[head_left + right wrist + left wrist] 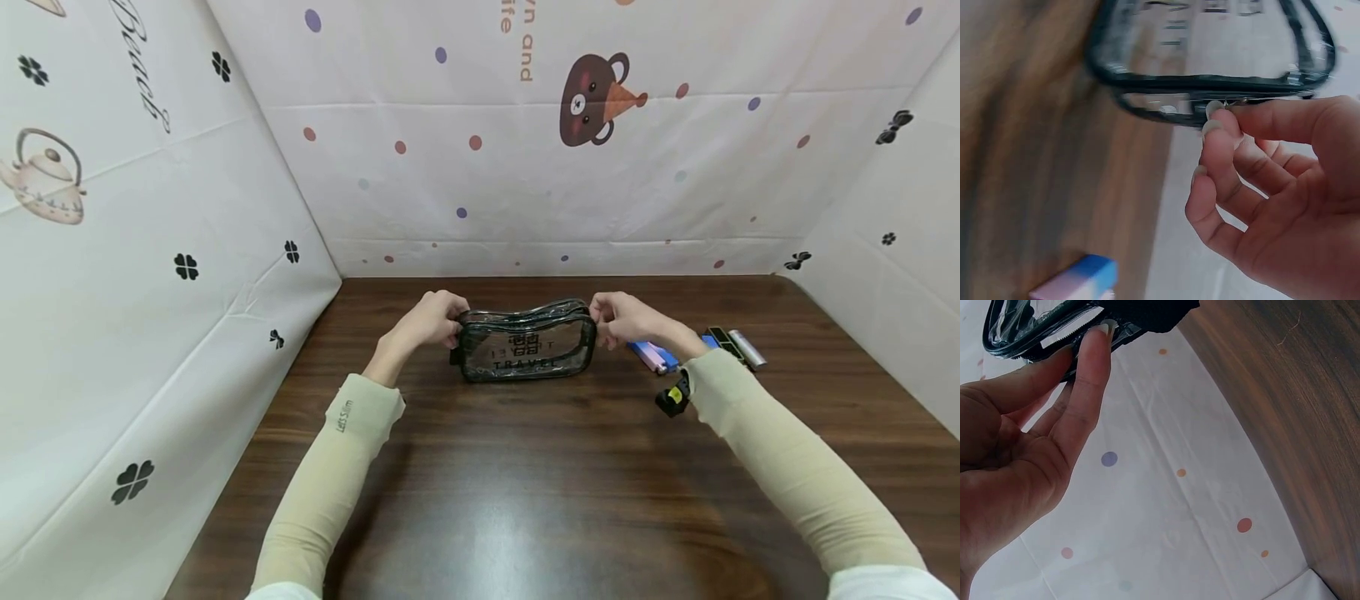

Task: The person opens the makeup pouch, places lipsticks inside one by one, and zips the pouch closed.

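A clear pouch (pixel 525 346) with black trim and the word TRAVEL on its front stands upright on the dark wooden table. My left hand (pixel 433 321) pinches its left end, thumb and fingers at the black edging (pixel 1054 347) beside a dark fabric piece (pixel 1154 314). At the opposite end, my right hand (pixel 626 318) holds the pouch by its upper corner. Seen from the right wrist, thumb and index fingertip meet on a small bit at the zipper side, below the black piping (pixel 1210 83); I cannot tell whether it is the zipper pull.
Right of the pouch lies a blue and pink box (pixel 651 357), partly behind the right forearm. Farther right are a black box (pixel 724 342) with green edges and a silver tube (pixel 747 348). A black object with a yellow patch (pixel 672 396) shows by the right wrist. Patterned white sheets (pixel 450 183) enclose the table.
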Available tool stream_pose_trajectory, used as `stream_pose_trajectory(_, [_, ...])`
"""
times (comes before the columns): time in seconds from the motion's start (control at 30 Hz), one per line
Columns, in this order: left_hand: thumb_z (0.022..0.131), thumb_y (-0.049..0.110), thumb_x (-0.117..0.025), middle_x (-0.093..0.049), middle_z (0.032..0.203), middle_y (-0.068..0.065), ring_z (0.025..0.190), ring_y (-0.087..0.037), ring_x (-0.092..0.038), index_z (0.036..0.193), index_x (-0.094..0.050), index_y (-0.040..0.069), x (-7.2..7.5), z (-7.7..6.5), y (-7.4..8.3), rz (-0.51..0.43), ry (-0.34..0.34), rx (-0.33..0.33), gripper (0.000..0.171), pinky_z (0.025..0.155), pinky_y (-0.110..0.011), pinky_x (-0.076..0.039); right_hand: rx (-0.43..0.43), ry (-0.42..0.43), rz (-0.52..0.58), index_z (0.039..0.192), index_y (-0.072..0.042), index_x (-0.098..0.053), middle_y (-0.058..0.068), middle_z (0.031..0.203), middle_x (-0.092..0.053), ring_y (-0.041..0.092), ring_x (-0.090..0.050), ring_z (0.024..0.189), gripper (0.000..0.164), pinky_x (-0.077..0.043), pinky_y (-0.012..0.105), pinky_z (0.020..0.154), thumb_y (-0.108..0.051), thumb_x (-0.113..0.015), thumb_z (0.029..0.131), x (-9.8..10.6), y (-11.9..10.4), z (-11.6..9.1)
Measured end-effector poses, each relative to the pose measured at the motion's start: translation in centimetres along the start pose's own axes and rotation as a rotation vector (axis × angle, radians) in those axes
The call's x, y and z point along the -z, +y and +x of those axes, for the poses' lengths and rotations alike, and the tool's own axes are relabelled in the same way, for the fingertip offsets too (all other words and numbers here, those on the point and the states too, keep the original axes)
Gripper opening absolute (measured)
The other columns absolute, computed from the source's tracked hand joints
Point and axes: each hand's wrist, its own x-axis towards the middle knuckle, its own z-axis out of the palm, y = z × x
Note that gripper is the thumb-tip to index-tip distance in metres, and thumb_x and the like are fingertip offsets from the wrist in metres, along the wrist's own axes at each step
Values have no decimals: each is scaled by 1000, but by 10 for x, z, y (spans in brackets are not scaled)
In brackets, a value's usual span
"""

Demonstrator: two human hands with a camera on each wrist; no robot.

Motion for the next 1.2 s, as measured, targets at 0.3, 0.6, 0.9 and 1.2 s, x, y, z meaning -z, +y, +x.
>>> stream_pose_trajectory(0.3, [87,-4,-49,-64,79,-11,69,-25,-65,94,-62,7,1,0,1,11,-4,-1,18,56,-24,-51,-14,-5,8,92,4,-42,26,71,-56,30,-60,62,9,-50,39,54,7,-42,84,-6,12,0])
stream_pose_trajectory(0.6, [94,3,-34,-53,88,-20,76,-31,-59,117,-28,16,5,0,2,-49,-110,-35,27,69,-36,-48,-32,2,-37,87,2,-44,13,73,-62,26,-60,59,5,-50,34,52,5,-45,84,-5,9,0])
stream_pose_trajectory(0.9, [98,15,-35,-51,93,-9,66,-19,-52,103,-44,11,7,-2,6,1,-87,-93,11,61,-30,-43,-48,-13,-61,87,2,-44,23,80,-62,29,-61,62,3,-51,36,55,2,-47,86,-4,6,1])
stream_pose_trajectory(1.2, [96,24,-43,-57,89,-5,63,-19,-54,100,-53,14,7,0,8,46,-3,-72,15,59,-31,-45,-40,-24,-73,88,5,-47,28,82,-62,29,-60,59,3,-50,32,52,3,-46,87,-1,3,1])
